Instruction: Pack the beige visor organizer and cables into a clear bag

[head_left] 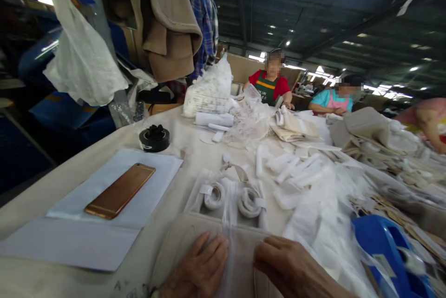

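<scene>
A flat beige fabric piece, seemingly a bag (177,242), lies at the front edge of the table with two rolled straps (213,195) at its top, each wrapped in a white band. A translucent white strip (229,214) runs down its middle. My left hand (205,263) rests flat on the left half, fingers stretched out and close to the strip. On the right half is my right hand (289,261), its fingers bent together at the fabric. Whatever those fingertips pinch is hidden.
At left, a gold phone (120,191) lies on pale sheets (153,163), near a roll of black tape (154,138). White scraps (306,177) and a blue tape dispenser (390,256) are at right. Two co-workers (266,86) and part of another are beyond the table.
</scene>
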The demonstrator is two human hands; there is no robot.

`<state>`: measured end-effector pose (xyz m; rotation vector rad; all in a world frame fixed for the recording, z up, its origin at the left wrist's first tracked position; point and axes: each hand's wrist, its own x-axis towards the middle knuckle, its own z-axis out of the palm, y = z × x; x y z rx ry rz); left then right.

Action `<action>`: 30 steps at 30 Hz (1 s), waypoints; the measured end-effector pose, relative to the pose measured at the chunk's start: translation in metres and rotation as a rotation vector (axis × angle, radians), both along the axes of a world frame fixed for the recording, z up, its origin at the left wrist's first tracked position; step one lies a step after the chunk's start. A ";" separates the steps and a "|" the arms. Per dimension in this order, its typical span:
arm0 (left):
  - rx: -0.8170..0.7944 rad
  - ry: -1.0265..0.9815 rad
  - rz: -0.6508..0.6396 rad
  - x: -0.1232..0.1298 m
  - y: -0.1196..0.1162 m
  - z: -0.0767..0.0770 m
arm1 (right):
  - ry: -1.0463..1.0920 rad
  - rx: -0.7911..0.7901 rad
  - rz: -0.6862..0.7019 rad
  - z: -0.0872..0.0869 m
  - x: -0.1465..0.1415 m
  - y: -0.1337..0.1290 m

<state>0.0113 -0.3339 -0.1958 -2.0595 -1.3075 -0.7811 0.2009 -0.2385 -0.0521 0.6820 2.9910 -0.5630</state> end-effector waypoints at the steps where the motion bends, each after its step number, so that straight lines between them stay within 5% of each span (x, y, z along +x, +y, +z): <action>1: 0.013 0.004 0.012 0.000 0.000 -0.003 | -0.047 0.052 0.075 -0.002 -0.020 0.007; 9: 0.125 -0.042 0.014 0.001 0.007 -0.011 | -0.326 0.264 0.270 -0.027 -0.084 0.033; 15: 0.151 -0.081 0.001 0.001 0.010 -0.011 | -0.501 0.223 0.121 -0.019 -0.109 0.031; 27: 0.173 -0.042 -0.013 -0.003 0.011 -0.008 | -0.314 0.224 -0.074 -0.019 -0.107 0.075; 30: 0.190 -0.032 -0.029 -0.003 0.010 -0.007 | -0.203 0.274 -0.094 -0.027 -0.092 0.064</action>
